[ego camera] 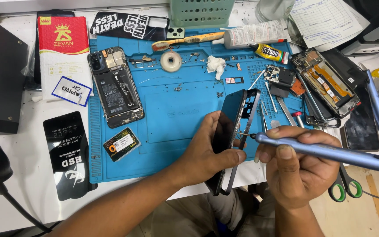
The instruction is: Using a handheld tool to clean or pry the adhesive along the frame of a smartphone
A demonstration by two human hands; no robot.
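Above blue mat [163,114]: phone frame [235,131] on edge in left-hand fingers [229,157], screwdriver [325,151] tip touching.

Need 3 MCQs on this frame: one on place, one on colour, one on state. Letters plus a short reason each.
1. Where does the opened phone with its back off lie?
A. on the left part of the blue mat
B. in the green basket
C. on the floor

2. What colour are the scissors' handles?
A. red
B. green
C. yellow

3. How does the left hand hold the phone frame?
A. flat on the mat
B. up on edge, above the mat
C. not held

Answers: 1 A, it rests on the mat's left side. 2 B, green loops show under the right hand. 3 B, the frame stands edgewise, the blue screwdriver tip at it.
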